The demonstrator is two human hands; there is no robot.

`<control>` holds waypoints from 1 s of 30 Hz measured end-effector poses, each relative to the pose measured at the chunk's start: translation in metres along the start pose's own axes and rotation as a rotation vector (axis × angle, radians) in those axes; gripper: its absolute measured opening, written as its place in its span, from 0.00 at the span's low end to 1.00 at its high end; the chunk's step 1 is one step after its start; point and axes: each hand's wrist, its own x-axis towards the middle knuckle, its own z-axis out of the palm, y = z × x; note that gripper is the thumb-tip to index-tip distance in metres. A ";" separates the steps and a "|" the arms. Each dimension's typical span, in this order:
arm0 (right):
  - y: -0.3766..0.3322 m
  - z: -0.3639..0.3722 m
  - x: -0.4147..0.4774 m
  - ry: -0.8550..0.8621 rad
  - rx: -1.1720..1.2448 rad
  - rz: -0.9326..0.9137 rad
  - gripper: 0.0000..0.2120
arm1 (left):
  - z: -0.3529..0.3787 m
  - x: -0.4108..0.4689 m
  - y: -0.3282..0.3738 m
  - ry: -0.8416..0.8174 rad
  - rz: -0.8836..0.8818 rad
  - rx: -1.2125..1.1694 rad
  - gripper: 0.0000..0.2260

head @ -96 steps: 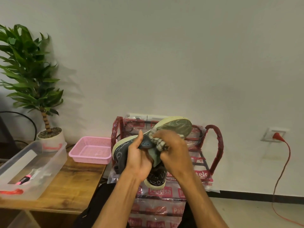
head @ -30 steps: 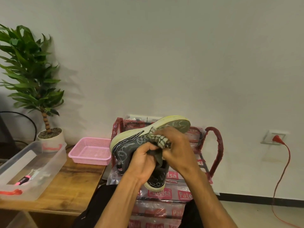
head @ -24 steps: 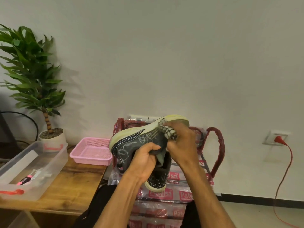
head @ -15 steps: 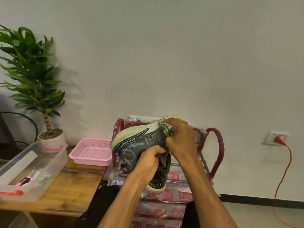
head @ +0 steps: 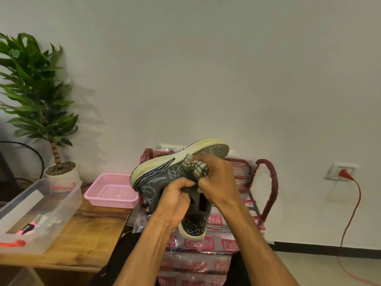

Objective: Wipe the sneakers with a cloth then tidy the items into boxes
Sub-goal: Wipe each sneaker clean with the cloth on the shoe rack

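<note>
Sneaker [head: 165,178] at centre, in front of plastic-wrapped rack [head: 272,182]. Cloth [head: 195,168] on the sneaker's side, toward 2 o'clock. Table [head: 90,230] at 8 o'clock of the sneaker. On it: basket [head: 111,190] at 9, just beside the sneaker; storage box [head: 61,205] farther out at 8, marker [head: 28,227] inside. Potted plant [head: 37,89] at 10, behind the box. Wall socket [head: 340,172] at 3.

Dark grey fabric sneaker [head: 162,182]: matt woven upper, pale yellow rubbery sole, smooth and dull. Beige-and-black checked cloth [head: 195,167]: soft, coarse weave. Clear rectangular plastic box [head: 68,201]: glossy, translucent. Pink plastic lattice basket [head: 111,203]: smooth, perforated. Brown wooden table [head: 92,230]: grained, satin finish. Red tubular frame [head: 273,182]: wrapped in shiny printed plastic film. White wall [head: 206,69]: matt.
</note>
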 end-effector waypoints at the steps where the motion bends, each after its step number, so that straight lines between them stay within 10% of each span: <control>1: 0.005 0.001 0.004 0.080 -0.042 0.021 0.22 | 0.001 0.001 0.000 -0.011 0.001 -0.016 0.14; 4: 0.010 0.003 0.007 0.207 -0.084 0.049 0.26 | 0.003 0.002 0.001 -0.008 -0.023 -0.032 0.18; 9: -0.005 -0.001 -0.005 -0.122 0.037 -0.076 0.20 | -0.002 0.000 0.004 0.004 0.006 -0.124 0.09; 14: 0.009 0.001 0.006 0.064 -0.058 -0.011 0.23 | 0.000 0.002 0.003 -0.014 -0.016 -0.130 0.17; 18: -0.001 -0.003 -0.001 -0.170 0.088 -0.046 0.22 | -0.004 0.003 0.007 0.019 -0.001 -0.175 0.11; 25: 0.014 0.005 0.011 0.145 -0.086 0.022 0.26 | -0.002 0.005 0.004 -0.001 -0.017 -0.115 0.17; 30: -0.004 0.003 0.000 -0.091 0.081 -0.049 0.22 | -0.005 0.001 0.005 0.025 -0.020 -0.178 0.12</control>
